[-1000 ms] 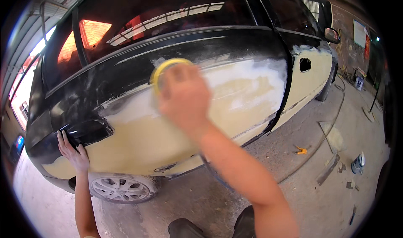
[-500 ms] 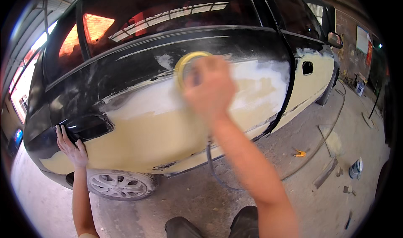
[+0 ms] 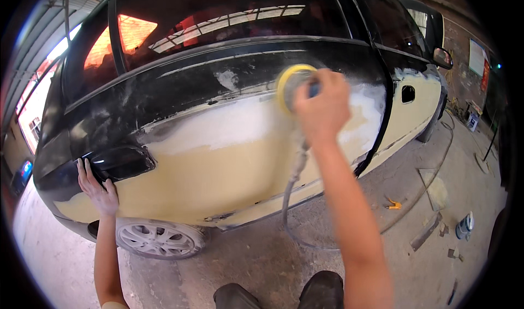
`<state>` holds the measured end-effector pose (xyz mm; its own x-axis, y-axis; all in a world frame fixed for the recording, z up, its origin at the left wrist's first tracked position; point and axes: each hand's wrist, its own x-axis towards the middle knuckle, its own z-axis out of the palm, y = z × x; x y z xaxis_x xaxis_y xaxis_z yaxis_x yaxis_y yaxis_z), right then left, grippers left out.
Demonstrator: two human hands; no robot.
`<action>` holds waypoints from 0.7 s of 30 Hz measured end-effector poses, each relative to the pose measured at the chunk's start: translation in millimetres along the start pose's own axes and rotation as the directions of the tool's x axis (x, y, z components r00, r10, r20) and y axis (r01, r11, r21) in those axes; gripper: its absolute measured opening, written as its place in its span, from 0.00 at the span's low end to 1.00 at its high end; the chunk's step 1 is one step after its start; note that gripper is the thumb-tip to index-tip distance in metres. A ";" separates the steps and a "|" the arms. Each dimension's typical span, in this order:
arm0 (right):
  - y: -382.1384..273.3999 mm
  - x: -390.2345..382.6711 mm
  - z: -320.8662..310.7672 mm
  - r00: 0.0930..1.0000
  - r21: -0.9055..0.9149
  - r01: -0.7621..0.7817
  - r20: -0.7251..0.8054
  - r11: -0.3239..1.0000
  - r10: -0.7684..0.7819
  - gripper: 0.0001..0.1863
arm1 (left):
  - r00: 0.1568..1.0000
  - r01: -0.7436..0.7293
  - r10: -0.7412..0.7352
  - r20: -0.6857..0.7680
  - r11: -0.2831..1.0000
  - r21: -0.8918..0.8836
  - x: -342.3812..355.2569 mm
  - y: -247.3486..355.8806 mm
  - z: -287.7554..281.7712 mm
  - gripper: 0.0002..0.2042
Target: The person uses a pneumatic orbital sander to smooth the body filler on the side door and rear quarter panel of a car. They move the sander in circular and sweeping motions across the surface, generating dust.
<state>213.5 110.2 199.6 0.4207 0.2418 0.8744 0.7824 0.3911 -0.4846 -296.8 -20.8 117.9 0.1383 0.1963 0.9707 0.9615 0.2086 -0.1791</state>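
My right hand [image 3: 325, 103] is wrapped round a round air sander [image 3: 297, 85] with a yellow pad edge, somewhat blurred by motion. Its pad lies against the car's side panel [image 3: 213, 172], where white and cream filler borders the black paint. A grey hose [image 3: 291, 192] hangs from the tool. My left hand [image 3: 100, 190] rests with fingers outstretched on the bodywork, beside the dark recess [image 3: 120, 163] above the rear wheel [image 3: 159, 238]. Nothing is held in it.
The hose runs along the concrete floor to the right. An orange-yellow tool [image 3: 393, 204], a flat sheet [image 3: 434, 189], a strip [image 3: 426, 231] and a can [image 3: 465, 225] lie or stand there. The front door [image 3: 417, 96] has a dark handle hole.
My right hand has carried the sander to the right along the panel, and more white filler shows behind it. My left hand stays at the same spot; the view has shifted slightly.
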 end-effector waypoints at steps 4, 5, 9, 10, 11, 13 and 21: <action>-92.5 -50.4 15.4 0.891 0.270 0.424 0.047 0.864 -0.452 0.10 | 1.000 -0.008 0.008 0.018 1.000 0.008 1.8 -0.5 1.7 0.37; -103.1 -56.4 18.5 0.882 0.295 0.435 0.050 0.850 -0.469 0.10 | 1.000 0.000 -0.001 0.028 1.000 0.017 1.6 -1.2 0.5 0.37; -86.9 -42.4 16.3 0.913 0.224 0.380 0.061 0.897 -0.402 0.09 | 1.000 -0.007 0.006 0.021 1.000 0.016 0.2 -6.3 2.6 0.36; -65.3 -28.9 13.8 0.944 0.180 0.315 0.042 0.932 -0.327 0.09 | 1.000 0.001 -0.001 0.021 1.000 0.020 -1.3 -6.3 1.9 0.36; -40.4 -12.3 9.9 0.968 0.127 0.241 0.039 0.962 -0.247 0.09 | 1.000 0.008 -0.008 0.020 1.000 0.028 -1.8 -7.6 -0.1 0.36; 4.6 22.0 -1.7 0.999 -0.003 0.037 0.038 0.999 -0.037 0.09 | 1.000 0.019 -0.019 0.008 1.000 -0.005 1.2 -3.9 -1.2 0.37; -94.4 -42.5 17.2 0.914 0.230 0.382 0.050 0.895 -0.403 0.13 | 0.999 0.037 -0.037 0.007 0.999 -0.032 -0.4 -0.5 5.9 0.37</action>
<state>113.8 78.3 207.7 0.0456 0.1079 0.9931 0.7558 0.6464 -0.1050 -298.7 -15.3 116.7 0.1008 0.1949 0.9756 0.9731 0.1849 -0.1375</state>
